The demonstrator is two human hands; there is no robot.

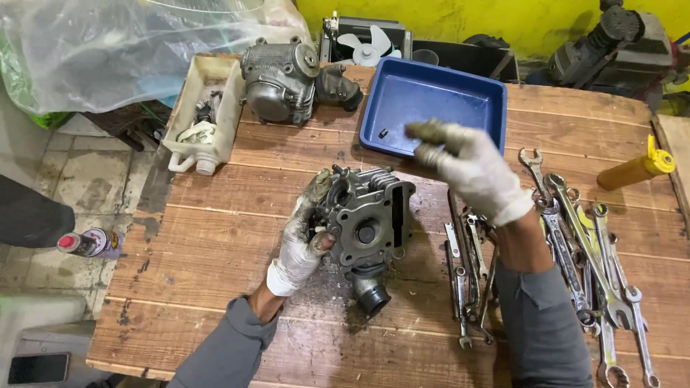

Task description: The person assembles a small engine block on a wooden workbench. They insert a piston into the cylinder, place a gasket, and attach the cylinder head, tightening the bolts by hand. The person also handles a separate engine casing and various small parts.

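**Engine part held on the desk, trays behind**

The left hand (305, 241), in a dirty white glove, is closed around the side of a grey cast-metal cylinder head (366, 223) that rests on the brown wooden plank desk (215, 244). The right hand (467, 169), also gloved, hovers just above the near edge of a blue rectangular plastic tray (460, 97), fingers loosely curled, holding nothing I can make out. The tray contains one small dark part (384, 133). A white cut-open plastic container (205, 108) at the desk's left holds small metal bits and a white piece. Chrome spanners (582, 251) lie to the right.
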